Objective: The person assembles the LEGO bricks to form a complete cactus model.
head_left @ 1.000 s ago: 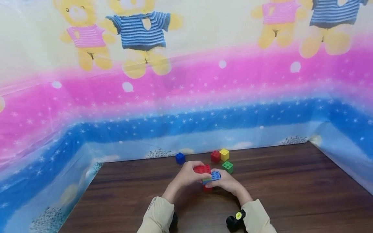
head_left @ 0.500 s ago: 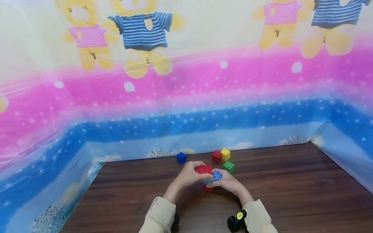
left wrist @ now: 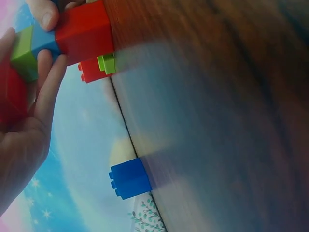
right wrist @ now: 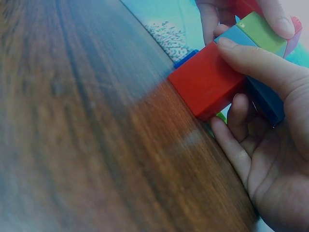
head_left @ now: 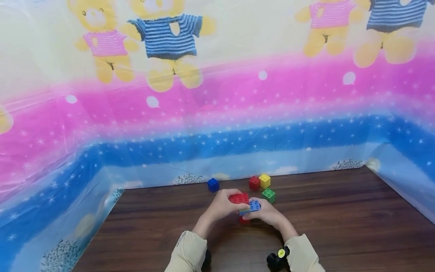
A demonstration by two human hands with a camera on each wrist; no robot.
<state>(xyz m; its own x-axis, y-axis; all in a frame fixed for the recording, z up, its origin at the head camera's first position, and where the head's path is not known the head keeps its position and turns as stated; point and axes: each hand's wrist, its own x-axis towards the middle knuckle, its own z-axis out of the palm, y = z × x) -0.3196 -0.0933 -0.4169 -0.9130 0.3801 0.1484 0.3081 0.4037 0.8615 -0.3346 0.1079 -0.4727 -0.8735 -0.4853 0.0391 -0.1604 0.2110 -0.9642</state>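
Note:
Both hands are around one stack of toy building bricks over the table. In the head view my left hand [head_left: 221, 206] grips the red top brick [head_left: 239, 198], thumb along its near side. My right hand [head_left: 267, 213] pinches the light-blue brick [head_left: 255, 205] from the right, its studs partly showing. A lime-green brick [left wrist: 23, 50] lies between the top red brick and the blue one, as the left wrist view shows. At the bottom of the stack is another red brick [right wrist: 207, 79], close over the wood. My right thumb [right wrist: 251, 58] presses across the blue layer in the right wrist view.
Beyond the hands, a dark-blue brick [head_left: 213, 185] stands near the back edge of the wooden table [head_left: 153, 234]. Right of it are a red brick [head_left: 254, 183], a yellow brick [head_left: 264, 181] and a green brick [head_left: 268, 195]. A printed bear curtain [head_left: 217, 151] borders the table.
The head view has shifted slightly, so everything appears a little farther right. Both hands keep the same hold on the stack.

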